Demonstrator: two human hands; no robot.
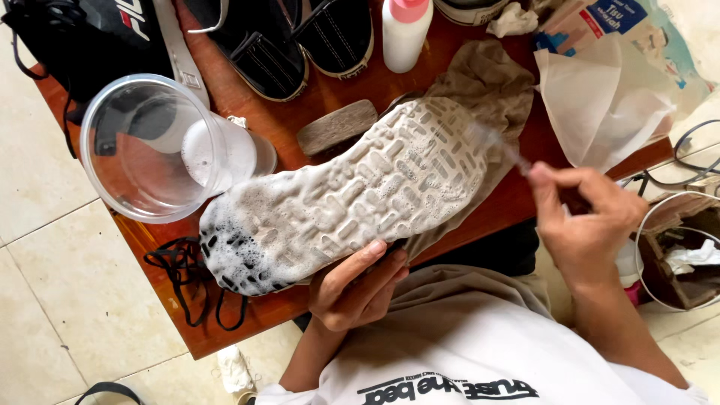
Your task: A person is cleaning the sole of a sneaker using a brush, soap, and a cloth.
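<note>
Black bag (90,37): it sits at the far left corner of the table (330,94), with a pale strap trailing off it; it carries red and white lettering.
Plastic cup (150,146): clear, tipped on its side near the left edge, mouth toward me, with a little foamy liquid inside, I judge so the suds stay in reach.
Black laces (184,274): pulled out of the shoe and left in a loose heap at the near left edge.
Shoe (352,195): I hold it sole up across the middle of the table, heel end to the left thick with white foam, toe end to the right resting on a brown cloth (487,82), probably to catch drips.
My left hand (358,289): under the near side of the shoe, fingers curled together and pressed on its edge to steady it and keep the sole facing me.
Wooden brush (337,126): lying just beyond the shoe, bristles down.
Black slip-ons (300,37): a pair along the far edge.
White bottle (405,30): pink cap, standing at the far edge.
My right hand (589,221): fingers pinching a small, blurred brush (504,148) whose tip meets the toe end of the sole.
Tissue pack (600,22): blue and white soft packet at the far right corner, with a clear plastic bag (600,105) below it.
</note>
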